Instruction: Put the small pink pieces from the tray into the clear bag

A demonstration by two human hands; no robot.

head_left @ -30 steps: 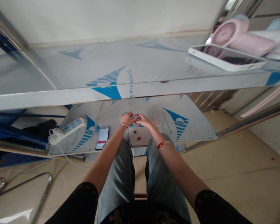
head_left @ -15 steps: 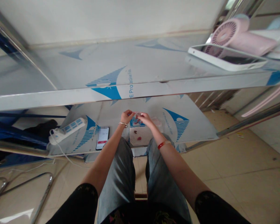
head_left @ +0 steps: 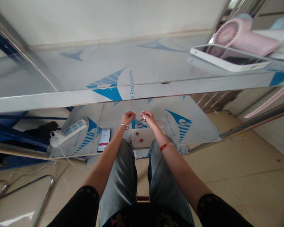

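Note:
My left hand (head_left: 128,118), with a silver bangle at the wrist, pinches finger and thumb together above the lower shelf. Level with it, my right hand (head_left: 148,118) is also closed, its fingers gathered around something small and pale. Between the two hands stretches a thin, clear piece (head_left: 139,113); it is too faint to name. Just below lies a pale, flat tray or sheet (head_left: 146,142), with a small dark red piece (head_left: 137,133) and a pinkish red piece (head_left: 141,140) on it. Clear plastic packaging (head_left: 160,123) sits partly behind my right hand.
A phone (head_left: 104,139) and a white power strip (head_left: 69,131) lie to the left on the lower shelf (head_left: 153,105). The upper shelf's edge (head_left: 180,86) crosses in front. On it, at right, are a white-framed tablet (head_left: 227,60) and a pink handheld fan (head_left: 253,41).
My hands have drawn apart slightly, the right one moving a little to the right and up. The clear piece now spans a wider gap between them.

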